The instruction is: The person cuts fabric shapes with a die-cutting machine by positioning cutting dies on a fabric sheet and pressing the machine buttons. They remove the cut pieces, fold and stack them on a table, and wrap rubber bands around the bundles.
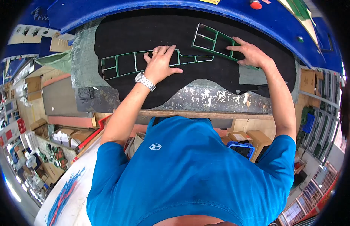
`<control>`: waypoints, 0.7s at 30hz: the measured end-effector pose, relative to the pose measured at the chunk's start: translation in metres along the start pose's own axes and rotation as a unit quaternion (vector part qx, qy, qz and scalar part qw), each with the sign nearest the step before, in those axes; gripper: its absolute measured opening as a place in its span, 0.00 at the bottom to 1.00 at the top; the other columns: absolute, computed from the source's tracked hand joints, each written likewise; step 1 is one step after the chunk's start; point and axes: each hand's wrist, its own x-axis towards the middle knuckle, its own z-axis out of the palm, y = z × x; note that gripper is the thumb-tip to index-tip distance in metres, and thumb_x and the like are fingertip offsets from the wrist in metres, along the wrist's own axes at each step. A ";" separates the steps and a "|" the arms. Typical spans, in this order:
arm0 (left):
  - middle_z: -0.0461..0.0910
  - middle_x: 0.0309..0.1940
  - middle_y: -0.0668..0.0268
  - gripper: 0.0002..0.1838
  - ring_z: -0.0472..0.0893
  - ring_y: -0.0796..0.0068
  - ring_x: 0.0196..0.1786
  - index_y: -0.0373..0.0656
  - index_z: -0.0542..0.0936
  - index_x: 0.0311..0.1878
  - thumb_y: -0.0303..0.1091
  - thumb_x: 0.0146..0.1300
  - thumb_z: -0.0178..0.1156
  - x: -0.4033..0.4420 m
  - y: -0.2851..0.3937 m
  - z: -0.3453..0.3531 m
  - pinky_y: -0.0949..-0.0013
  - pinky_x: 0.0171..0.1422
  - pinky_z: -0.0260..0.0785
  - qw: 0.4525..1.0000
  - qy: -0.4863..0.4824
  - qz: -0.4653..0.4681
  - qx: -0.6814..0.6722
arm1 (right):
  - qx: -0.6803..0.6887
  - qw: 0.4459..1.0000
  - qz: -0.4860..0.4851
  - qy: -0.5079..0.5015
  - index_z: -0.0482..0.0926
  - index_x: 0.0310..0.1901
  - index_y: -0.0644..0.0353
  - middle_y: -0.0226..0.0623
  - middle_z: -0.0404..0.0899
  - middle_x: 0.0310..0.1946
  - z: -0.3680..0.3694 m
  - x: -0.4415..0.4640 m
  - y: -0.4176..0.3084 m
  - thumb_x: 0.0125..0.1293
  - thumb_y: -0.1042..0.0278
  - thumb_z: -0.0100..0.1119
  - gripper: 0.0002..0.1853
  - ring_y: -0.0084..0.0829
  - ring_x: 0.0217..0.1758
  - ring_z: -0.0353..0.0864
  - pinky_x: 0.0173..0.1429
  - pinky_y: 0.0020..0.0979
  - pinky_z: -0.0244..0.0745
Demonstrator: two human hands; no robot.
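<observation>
Two green-edged steel cutting dies lie on a black sheet of leather-like material (145,30). My left hand (160,64) rests across the long, narrow-tailed cutting die (126,64), its fingers spread over the upper edge and the thumb stretched out to the right. A silver watch is on that wrist. At the upper right, my right hand (251,54) has its fingers and thumb around the right end of the other cutting die (206,38). That end is partly hidden beneath the hand. Both dies have crossbars inside their outlines.
A blue machine beam (145,8) runs along the far side, with a red button (255,4) on it. The worn work surface (205,98) shows in front of the black sheet. Cardboard boxes (258,139) stand below at right; blue and red strips (63,196) lie at lower left.
</observation>
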 end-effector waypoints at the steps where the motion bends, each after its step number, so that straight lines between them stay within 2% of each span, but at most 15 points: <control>1: 0.73 0.68 0.62 0.51 0.68 0.56 0.73 0.51 0.72 0.74 0.60 0.46 0.78 0.000 0.002 0.003 0.30 0.68 0.54 1.000 0.006 -0.004 0.007 | -0.017 1.000 -0.001 -0.005 0.73 0.72 0.39 0.47 0.53 0.81 0.002 0.008 -0.001 0.49 0.77 0.76 0.45 0.51 0.76 0.67 0.79 0.44 0.68; 5: 0.74 0.67 0.64 0.48 0.68 0.58 0.72 0.52 0.72 0.73 0.58 0.48 0.77 0.001 0.008 0.014 0.26 0.69 0.51 0.999 0.031 -0.024 0.025 | -0.045 0.999 -0.020 -0.020 0.73 0.72 0.37 0.41 0.52 0.82 0.008 0.030 -0.006 0.51 0.77 0.76 0.44 0.48 0.76 0.67 0.79 0.45 0.69; 15: 0.77 0.65 0.68 0.44 0.70 0.62 0.71 0.53 0.75 0.71 0.55 0.51 0.77 0.004 0.006 0.014 0.30 0.71 0.52 0.999 0.026 -0.035 0.013 | -0.061 0.997 -0.027 -0.032 0.72 0.72 0.37 0.39 0.52 0.82 0.020 0.046 -0.013 0.50 0.77 0.77 0.45 0.45 0.77 0.66 0.78 0.45 0.70; 18: 0.77 0.65 0.69 0.43 0.69 0.62 0.71 0.55 0.75 0.71 0.55 0.51 0.77 0.006 0.010 0.011 0.30 0.71 0.51 0.999 0.021 -0.032 0.000 | -0.057 0.998 -0.022 -0.023 0.71 0.73 0.37 0.38 0.53 0.81 0.027 0.045 -0.008 0.50 0.77 0.77 0.46 0.45 0.77 0.66 0.79 0.46 0.69; 20: 0.77 0.65 0.69 0.42 0.69 0.61 0.71 0.56 0.75 0.70 0.56 0.51 0.77 0.007 0.016 0.011 0.29 0.71 0.50 0.998 0.012 -0.050 0.030 | -0.016 0.998 -0.049 0.041 0.70 0.74 0.41 0.39 0.56 0.80 0.035 0.042 0.001 0.53 0.73 0.76 0.45 0.45 0.78 0.65 0.80 0.45 0.67; 21: 0.77 0.66 0.69 0.42 0.69 0.60 0.72 0.56 0.76 0.70 0.57 0.51 0.76 0.008 0.017 0.014 0.28 0.70 0.50 0.998 0.020 -0.044 0.035 | -0.015 0.998 -0.038 0.039 0.70 0.74 0.41 0.39 0.56 0.80 0.039 0.037 0.010 0.53 0.73 0.76 0.45 0.45 0.78 0.65 0.80 0.45 0.67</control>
